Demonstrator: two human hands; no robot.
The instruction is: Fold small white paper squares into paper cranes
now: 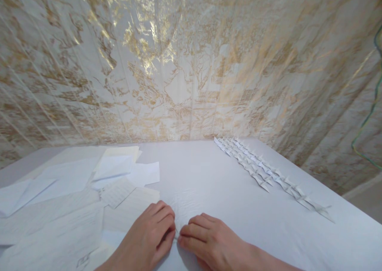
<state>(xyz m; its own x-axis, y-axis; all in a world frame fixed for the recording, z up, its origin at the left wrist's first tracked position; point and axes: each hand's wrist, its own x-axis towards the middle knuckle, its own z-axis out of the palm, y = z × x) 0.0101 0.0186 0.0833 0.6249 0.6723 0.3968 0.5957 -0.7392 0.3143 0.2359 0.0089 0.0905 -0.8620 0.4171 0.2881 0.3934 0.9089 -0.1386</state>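
My left hand (pixel 152 231) and my right hand (pixel 210 239) meet low in the middle of the view, just above the white tabletop (pixel 191 171). Fingertips of both are closed in a pinch on a small piece of folded paper (pixel 176 235). Most of that paper is hidden behind the fingers, so its exact shape does not show. Loose paper sheets (pixel 59 219), some with print or handwriting, lie overlapping beside my left hand. To the right stand long rows of small pointed folded-paper pieces (pixel 256 159), set out in slanting lines.
A folded white sheet (pixel 115 166) lies on top of the paper pile at the back left. Behind the table rises a wall with shiny gold-and-white patterned covering (pixel 179 64). A green cable (pixel 370 112) hangs at the far right, beyond the table's right edge.
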